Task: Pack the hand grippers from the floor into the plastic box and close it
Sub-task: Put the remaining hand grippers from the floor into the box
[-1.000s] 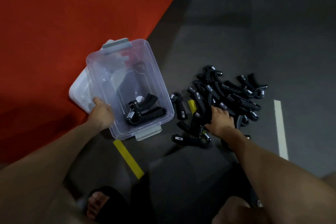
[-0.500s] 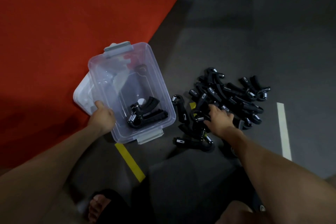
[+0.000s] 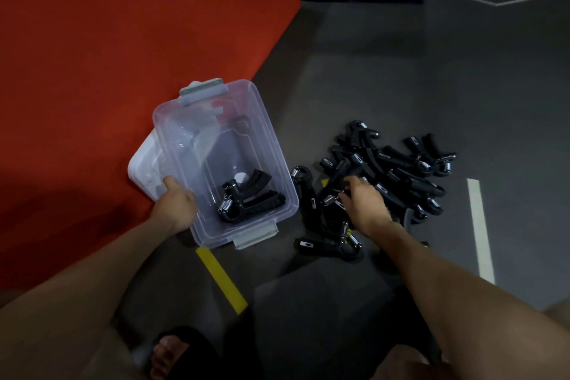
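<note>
right hand (image 3: 365, 205) | shifted left across hand grippers (image 3: 398, 173) | fingers now curling

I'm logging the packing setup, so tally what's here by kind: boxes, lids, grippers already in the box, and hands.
Box: 1
Lid, under the box: 1
Grippers in box: 2, as far as I can tell
Hands: 2, left hand and right hand
Total: 6
The pile on the floor overlaps too much to count.

Black hand grippers (image 3: 388, 170), clear plastic box (image 3: 216, 120), red mat (image 3: 108, 40), yellow stripe (image 3: 220, 279).
</note>
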